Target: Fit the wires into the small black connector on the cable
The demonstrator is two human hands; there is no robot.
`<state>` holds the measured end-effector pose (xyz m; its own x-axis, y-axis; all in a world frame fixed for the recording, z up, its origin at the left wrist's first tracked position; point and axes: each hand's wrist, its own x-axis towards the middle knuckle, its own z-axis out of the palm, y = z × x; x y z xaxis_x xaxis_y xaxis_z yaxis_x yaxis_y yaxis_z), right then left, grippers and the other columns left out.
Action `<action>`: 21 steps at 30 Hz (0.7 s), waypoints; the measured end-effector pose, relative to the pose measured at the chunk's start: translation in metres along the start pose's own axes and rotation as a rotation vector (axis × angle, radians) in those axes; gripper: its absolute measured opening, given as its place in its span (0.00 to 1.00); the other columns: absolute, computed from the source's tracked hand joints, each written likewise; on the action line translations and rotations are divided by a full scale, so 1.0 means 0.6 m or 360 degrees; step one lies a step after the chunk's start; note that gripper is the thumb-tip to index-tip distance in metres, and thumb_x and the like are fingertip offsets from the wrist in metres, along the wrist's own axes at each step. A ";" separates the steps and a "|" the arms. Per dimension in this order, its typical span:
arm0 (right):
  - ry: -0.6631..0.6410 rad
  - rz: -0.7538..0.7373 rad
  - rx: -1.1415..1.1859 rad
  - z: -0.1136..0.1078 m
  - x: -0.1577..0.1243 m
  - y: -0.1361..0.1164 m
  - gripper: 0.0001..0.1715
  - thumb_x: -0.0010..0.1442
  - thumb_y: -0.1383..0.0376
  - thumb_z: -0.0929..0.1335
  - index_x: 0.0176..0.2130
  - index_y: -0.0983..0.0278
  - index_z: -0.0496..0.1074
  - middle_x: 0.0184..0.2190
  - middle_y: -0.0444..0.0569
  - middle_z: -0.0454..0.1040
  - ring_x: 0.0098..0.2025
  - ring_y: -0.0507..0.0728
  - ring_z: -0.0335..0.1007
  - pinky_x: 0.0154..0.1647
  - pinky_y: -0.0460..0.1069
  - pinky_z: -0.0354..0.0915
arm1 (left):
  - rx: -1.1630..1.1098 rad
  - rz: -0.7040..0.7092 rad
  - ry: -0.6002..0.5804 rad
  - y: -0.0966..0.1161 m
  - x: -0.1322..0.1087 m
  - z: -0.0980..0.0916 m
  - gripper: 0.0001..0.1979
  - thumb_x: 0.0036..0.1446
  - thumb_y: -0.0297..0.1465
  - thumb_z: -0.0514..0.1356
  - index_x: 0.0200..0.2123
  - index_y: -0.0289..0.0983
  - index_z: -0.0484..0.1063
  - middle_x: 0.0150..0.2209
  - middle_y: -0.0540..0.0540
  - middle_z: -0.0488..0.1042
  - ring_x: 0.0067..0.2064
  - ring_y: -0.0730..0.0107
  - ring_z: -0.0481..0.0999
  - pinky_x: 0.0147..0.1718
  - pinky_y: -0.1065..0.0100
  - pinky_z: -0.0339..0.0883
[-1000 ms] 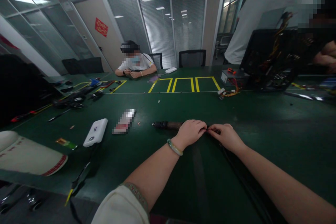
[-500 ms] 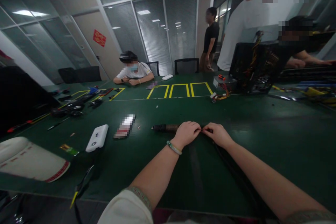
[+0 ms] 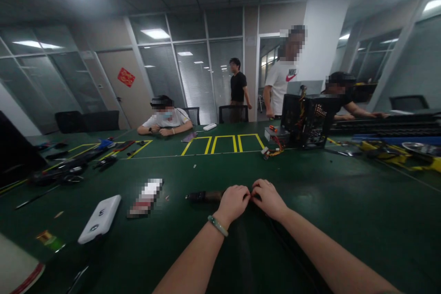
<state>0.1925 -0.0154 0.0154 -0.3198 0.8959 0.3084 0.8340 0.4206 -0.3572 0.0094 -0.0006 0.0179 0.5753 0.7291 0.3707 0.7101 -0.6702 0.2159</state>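
A dark, tube-shaped tool with a black, metal-tipped end and a brownish body (image 3: 212, 196) lies across the green table in front of me. My left hand (image 3: 234, 202), with a jade-coloured bangle at the wrist, rests over its right part, fingers closed in a pinch. Fingertip to fingertip with it, my right hand (image 3: 270, 199) is also closed, pinching where a black cable seems to start. That cable (image 3: 292, 248) runs below my right forearm toward the table's near edge. My fingers hide the spot where tool and cable meet.
Left of my hands lie a pixelated phone (image 3: 146, 197), a white device (image 3: 99, 219) and a paper cup (image 3: 17, 268). Tools (image 3: 69, 165) are scattered far left. An open computer case (image 3: 306, 119) and a power supply (image 3: 275, 134) stand back right. Several people are around the table.
My view has tilted up and shifted to the right, so everything sits lower and further left. Both hands keep their pinch at the same place on the tool.
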 end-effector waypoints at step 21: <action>-0.0113 0.0459 0.0036 -0.019 -0.016 0.067 0.06 0.64 0.60 0.64 0.38 0.60 0.67 0.37 0.49 0.75 0.38 0.59 0.73 0.36 0.50 0.64 | -0.0337 0.0039 0.0227 -0.042 -0.025 -0.026 0.16 0.64 0.29 0.51 0.53 0.45 0.67 0.53 0.48 0.71 0.56 0.61 0.70 0.60 0.53 0.61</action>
<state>0.2343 -0.0089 0.0084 -0.1022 0.9864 0.1291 0.8851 0.1494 -0.4407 -0.0235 0.0029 0.0208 0.5176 0.6952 0.4987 0.5870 -0.7126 0.3842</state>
